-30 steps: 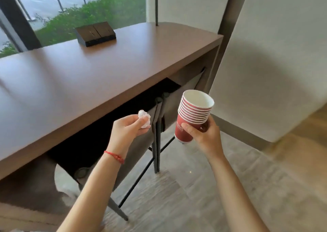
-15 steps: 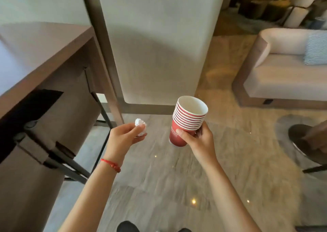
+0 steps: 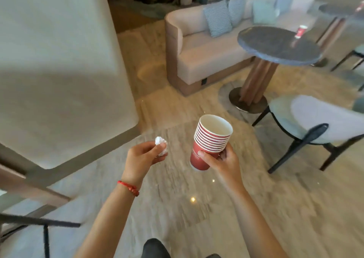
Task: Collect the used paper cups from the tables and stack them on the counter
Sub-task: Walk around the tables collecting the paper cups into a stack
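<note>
1. One stack of red paper cups sits in the right hand, tilted a little to the right, its open white mouth facing up and away from the person; the cups are nested, with many white rims showing above the outermost cup.
2. The right hand grips the stack low down, thumb across the front of the bottom cup and fingers curled round the far side.
3. The left hand, just left of the stack and apart from it, pinches a crumpled white paper wad between thumb and fingertips; a red cord bracelet circles that wrist.
4. The top cup's inside looks empty and white.
5. Well beyond the right hand, a single red paper cup stands upright on a dark round table, near its far edge.
</note>
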Action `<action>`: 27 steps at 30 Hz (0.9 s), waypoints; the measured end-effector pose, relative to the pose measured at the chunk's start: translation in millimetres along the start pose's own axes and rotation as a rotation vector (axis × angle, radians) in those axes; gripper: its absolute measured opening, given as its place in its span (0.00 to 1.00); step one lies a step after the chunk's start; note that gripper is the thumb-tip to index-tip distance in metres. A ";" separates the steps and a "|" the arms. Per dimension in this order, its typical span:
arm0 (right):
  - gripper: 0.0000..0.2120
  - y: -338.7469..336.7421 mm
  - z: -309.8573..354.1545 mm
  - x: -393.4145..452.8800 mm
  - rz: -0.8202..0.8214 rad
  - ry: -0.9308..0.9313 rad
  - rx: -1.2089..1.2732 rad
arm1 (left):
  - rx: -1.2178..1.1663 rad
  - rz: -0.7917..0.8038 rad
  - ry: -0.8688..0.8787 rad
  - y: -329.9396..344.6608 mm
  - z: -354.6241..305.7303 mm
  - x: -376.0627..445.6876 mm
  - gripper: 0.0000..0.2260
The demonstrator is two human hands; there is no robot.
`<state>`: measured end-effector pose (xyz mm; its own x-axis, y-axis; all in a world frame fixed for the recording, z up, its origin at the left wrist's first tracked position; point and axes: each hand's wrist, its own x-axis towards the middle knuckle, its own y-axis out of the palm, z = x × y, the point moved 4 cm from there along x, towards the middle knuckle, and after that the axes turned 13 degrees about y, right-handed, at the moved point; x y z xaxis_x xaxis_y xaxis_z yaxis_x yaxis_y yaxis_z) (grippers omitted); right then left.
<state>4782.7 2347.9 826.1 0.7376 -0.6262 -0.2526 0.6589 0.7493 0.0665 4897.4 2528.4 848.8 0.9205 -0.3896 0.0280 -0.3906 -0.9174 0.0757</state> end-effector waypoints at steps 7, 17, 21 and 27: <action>0.27 -25.7 -4.3 4.9 -0.281 0.004 0.049 | -0.019 0.262 0.000 42.3 2.5 55.7 0.11; 0.29 -91.6 2.3 -29.8 -0.617 0.013 0.041 | -0.036 0.585 -0.097 140.6 17.8 65.1 0.04; 0.27 -125.4 -6.7 -53.9 -0.712 0.027 0.068 | -0.030 0.693 -0.124 186.1 26.0 46.0 0.04; 0.24 -192.0 -22.4 -89.3 -0.871 0.064 0.118 | -0.007 0.827 -0.172 263.2 40.6 7.8 0.04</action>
<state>4587.0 2264.7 814.2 -0.0412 -0.9487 -0.3135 0.9969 -0.0180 -0.0768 4801.6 2280.5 828.5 0.3244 -0.9429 -0.0751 -0.9380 -0.3309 0.1033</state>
